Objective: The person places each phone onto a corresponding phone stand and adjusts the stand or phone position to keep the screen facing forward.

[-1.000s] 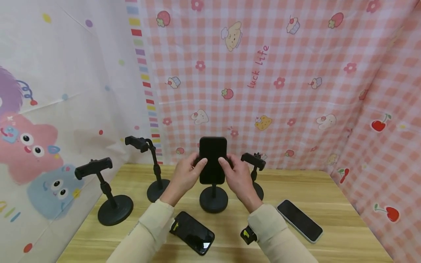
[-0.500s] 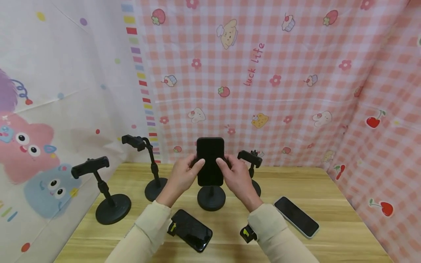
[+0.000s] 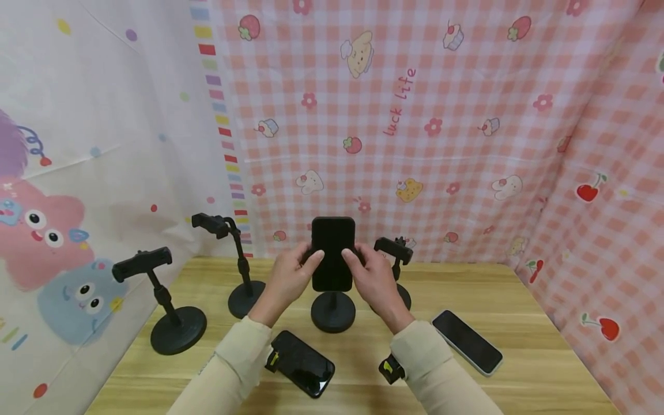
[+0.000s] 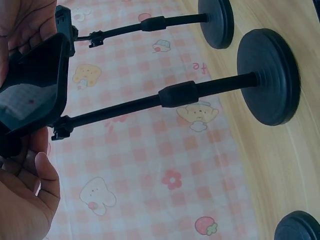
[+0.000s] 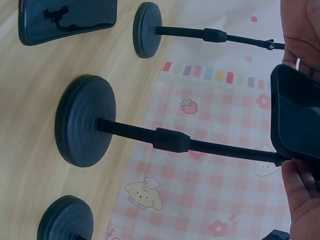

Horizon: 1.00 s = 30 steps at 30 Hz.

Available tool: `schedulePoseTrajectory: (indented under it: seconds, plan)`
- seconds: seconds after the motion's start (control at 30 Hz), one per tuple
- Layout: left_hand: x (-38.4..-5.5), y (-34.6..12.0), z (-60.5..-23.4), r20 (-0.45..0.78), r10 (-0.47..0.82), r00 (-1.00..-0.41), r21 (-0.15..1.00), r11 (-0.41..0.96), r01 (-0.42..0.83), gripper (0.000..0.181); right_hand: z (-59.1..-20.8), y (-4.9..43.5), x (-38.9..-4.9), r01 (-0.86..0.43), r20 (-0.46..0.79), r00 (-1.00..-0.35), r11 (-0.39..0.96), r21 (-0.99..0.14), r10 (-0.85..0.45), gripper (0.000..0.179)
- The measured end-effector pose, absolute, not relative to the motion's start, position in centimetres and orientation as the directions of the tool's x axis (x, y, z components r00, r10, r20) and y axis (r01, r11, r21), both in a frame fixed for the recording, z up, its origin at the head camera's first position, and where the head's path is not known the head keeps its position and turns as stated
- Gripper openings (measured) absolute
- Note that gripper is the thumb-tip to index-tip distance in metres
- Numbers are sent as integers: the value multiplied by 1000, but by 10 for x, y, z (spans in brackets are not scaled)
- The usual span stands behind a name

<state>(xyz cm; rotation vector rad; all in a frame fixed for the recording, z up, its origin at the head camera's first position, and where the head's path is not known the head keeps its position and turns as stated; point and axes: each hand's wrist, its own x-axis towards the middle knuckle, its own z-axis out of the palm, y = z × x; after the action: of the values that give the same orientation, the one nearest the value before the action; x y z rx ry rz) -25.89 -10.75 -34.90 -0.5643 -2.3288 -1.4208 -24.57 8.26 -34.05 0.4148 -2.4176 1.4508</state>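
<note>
A black smartphone [image 3: 333, 268] stands upright, screen toward me, at the top of the middle phone stand [image 3: 334, 314]. My left hand [image 3: 290, 274] grips its left edge, thumb on the front and fingers behind. On the opposite edge, my right hand [image 3: 374, 279] holds it the same way. The stand's holder is hidden behind the phone. In the left wrist view, the phone [image 4: 37, 82] lies between both hands, with the stand's thin post [image 4: 120, 110] close to its lower end. The right wrist view shows the phone [image 5: 297, 117] and post [image 5: 220, 149] from the other side.
Two more phone stands [image 3: 178, 330] [image 3: 246, 298] are on the left, and another stand [image 3: 395, 251] is behind my right hand. A black phone [image 3: 303, 364] lies near my left sleeve. A white-edged phone [image 3: 468, 343] lies at right on the wooden table [image 3: 539, 357]. Patterned cloth [image 3: 456, 86] hangs behind.
The head view has shifted slightly. The phone's lower edge appears a little nearer the stand's base than a second ago. Both hands keep their grip on the phone.
</note>
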Motion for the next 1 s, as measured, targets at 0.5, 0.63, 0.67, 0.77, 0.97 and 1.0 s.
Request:
schedulePoseTrajectory:
  seconds: [0.5,0.63,0.67,0.77,0.97,1.0]
  plan:
    - [-259,-96,-349,468,175,-866,766,409,497,23,-343,92,-241,-346,362,-931,394,-852,-35,35]
    - [-253,-101,-349,445,162,-881,777,418,470,23,-343,88,-239,-386,390,-918,371,-845,-67,32]
    - [-252,-102,-349,444,159,-882,776,425,466,23,-343,87,-238,-391,393,-917,369,-843,-75,31]
    - [-248,-106,-352,441,158,-884,774,432,463,24,-343,84,-237,-397,392,-915,369,-841,-91,30]
    - [-246,-106,-358,427,170,-888,774,440,456,30,-345,89,-234,-390,381,-919,371,-843,-100,29]
    - [-246,-106,-359,423,170,-890,774,444,452,31,-346,90,-233,-388,379,-920,371,-844,-102,29]
